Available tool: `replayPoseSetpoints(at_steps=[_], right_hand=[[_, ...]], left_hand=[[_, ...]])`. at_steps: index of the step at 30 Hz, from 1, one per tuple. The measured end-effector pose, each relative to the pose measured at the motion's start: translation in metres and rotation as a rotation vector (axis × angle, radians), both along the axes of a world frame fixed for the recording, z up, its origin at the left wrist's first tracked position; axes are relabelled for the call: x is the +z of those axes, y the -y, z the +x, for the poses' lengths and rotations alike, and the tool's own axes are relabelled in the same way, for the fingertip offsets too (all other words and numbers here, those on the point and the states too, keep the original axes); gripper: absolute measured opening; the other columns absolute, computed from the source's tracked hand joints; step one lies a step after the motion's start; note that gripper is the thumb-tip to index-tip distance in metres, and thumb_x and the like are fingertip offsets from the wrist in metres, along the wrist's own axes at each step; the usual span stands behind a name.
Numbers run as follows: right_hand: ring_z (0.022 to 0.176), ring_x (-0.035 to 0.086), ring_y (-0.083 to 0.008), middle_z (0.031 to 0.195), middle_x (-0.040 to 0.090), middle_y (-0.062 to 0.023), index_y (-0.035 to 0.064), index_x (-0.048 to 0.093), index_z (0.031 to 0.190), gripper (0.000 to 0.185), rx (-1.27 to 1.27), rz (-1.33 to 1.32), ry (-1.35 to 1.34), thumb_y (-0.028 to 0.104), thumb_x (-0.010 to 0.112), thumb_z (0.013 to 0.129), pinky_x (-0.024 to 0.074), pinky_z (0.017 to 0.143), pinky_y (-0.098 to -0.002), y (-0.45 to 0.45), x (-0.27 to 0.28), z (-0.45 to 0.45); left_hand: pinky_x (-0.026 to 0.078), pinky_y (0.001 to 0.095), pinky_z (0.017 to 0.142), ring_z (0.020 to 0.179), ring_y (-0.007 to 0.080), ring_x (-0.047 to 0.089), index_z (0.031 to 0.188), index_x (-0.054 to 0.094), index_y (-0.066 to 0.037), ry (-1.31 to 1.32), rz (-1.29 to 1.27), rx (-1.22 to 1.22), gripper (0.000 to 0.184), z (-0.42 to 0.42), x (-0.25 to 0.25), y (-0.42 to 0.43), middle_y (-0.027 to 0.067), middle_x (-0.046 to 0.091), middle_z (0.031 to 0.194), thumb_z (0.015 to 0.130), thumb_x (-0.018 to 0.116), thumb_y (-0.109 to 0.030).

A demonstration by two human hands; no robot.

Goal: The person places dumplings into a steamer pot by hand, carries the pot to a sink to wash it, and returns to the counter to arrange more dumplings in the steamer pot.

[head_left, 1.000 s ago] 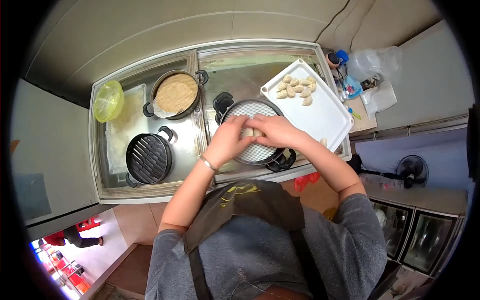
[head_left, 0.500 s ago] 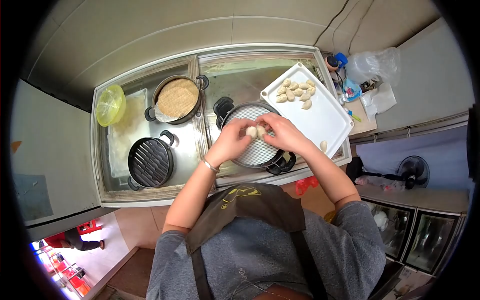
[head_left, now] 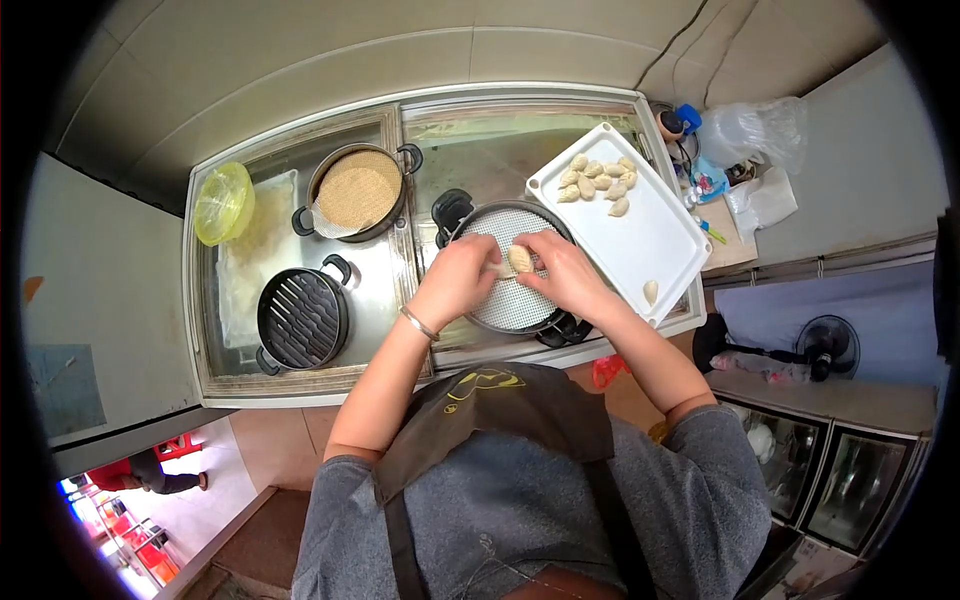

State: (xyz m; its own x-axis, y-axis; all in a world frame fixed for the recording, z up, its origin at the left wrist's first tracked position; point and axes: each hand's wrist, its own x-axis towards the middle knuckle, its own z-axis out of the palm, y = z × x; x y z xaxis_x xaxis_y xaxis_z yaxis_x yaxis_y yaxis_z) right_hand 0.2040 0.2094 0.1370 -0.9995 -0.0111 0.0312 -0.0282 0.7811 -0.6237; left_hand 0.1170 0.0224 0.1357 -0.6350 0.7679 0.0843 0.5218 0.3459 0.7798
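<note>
A round black steamer pot [head_left: 520, 322] with a white mesh liner [head_left: 515, 222] lies beneath both hands. My right hand [head_left: 565, 272] pinches a pale, pleated dumpling [head_left: 520, 259] above the middle of the liner. Close beside it, my left hand [head_left: 460, 278] has its fingers curled round another dumpling, of which only a pale edge shows; the fingers hide the rest. To the right, a white tray [head_left: 640, 235] carries several dumplings [head_left: 600, 180] clustered at its far end and a single dumpling [head_left: 651, 292] near its front edge.
On the left of the glass-topped counter stand a pot with a tan mesh liner [head_left: 355, 195], a black pot with a slatted insert [head_left: 302, 320] and a yellow-green bowl [head_left: 223, 204]. Plastic bags [head_left: 755, 135] and small items crowd the back right. A person's legs [head_left: 160, 473] show far left.
The dumpling in my right hand has turned, so its pleated side now shows. My hands have drawn slightly apart, and the dumpling at my left hand is now mostly covered by fingers.
</note>
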Motion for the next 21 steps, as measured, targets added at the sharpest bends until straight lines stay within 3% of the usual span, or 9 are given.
replayPoseSetpoints(at_steps=[2,4,14,17,20,21], right_hand=[[0.083,0.062,-0.0274,0.101,0.058,-0.0141,0.0032,0.057,0.113,0.043,-0.004,-0.007,0.033,0.005,0.073,0.073,0.052,0.075,-0.0351,0.001,0.0,0.0],[0.083,0.062,-0.0279,0.102,0.058,-0.0136,0.0041,0.056,0.115,0.044,-0.013,0.05,-0.023,0.005,0.072,0.074,0.0518,0.075,-0.036,0.0,-0.002,0.0],[0.089,0.061,-0.0297,0.102,0.059,-0.0144,0.0029,0.055,0.117,0.044,0.006,0.001,-0.029,0.004,0.07,0.076,0.051,0.076,-0.037,-0.006,-0.007,0.002],[0.091,0.061,-0.0303,0.105,0.06,-0.0154,0.0031,0.056,0.118,0.045,0.04,0.056,-0.165,0.005,0.07,0.075,0.0514,0.077,-0.0361,-0.007,-0.009,0.002],[0.095,0.061,-0.0271,0.111,0.061,-0.0149,0.0039,0.056,0.119,0.044,0.05,0.065,-0.222,0.005,0.069,0.077,0.0507,0.081,-0.0339,-0.021,0.01,-0.003],[0.098,0.06,-0.0253,0.113,0.061,-0.0139,0.0039,0.056,0.12,0.044,-0.1,-0.182,-0.141,0.006,0.069,0.078,0.0498,0.082,-0.0334,-0.037,0.011,-0.012]], left_hand=[[0.048,0.0418,0.075,0.084,0.0354,0.059,0.086,0.058,-0.001,0.04,-0.033,-0.022,0.017,-0.001,0.003,0.0,0.0163,0.059,0.086,0.069,0.058,0.002],[0.049,0.0357,0.072,0.08,0.0303,0.06,0.086,0.058,0.001,0.014,0.059,-0.067,0.018,-0.001,0.005,-0.001,0.016,0.056,0.085,0.069,0.063,0.003],[0.048,0.0353,0.072,0.079,0.0281,0.058,0.089,0.055,-0.001,0.038,0.077,-0.101,0.025,-0.001,-0.002,-0.007,0.0134,0.053,0.088,0.067,0.068,0.002],[0.048,0.0346,0.073,0.081,0.0273,0.058,0.088,0.055,-0.001,-0.004,0.118,-0.215,0.024,-0.005,-0.005,-0.007,0.013,0.052,0.088,0.068,0.068,0.002],[0.048,0.034,0.074,0.082,0.0271,0.057,0.087,0.054,-0.002,0.124,0.082,-0.245,0.023,-0.007,-0.005,-0.009,0.0116,0.05,0.088,0.068,0.065,0.006],[0.048,0.0339,0.074,0.082,0.0269,0.057,0.086,0.054,-0.002,0.098,0.085,-0.267,0.023,-0.008,-0.004,-0.009,0.0113,0.05,0.088,0.068,0.065,0.006]])
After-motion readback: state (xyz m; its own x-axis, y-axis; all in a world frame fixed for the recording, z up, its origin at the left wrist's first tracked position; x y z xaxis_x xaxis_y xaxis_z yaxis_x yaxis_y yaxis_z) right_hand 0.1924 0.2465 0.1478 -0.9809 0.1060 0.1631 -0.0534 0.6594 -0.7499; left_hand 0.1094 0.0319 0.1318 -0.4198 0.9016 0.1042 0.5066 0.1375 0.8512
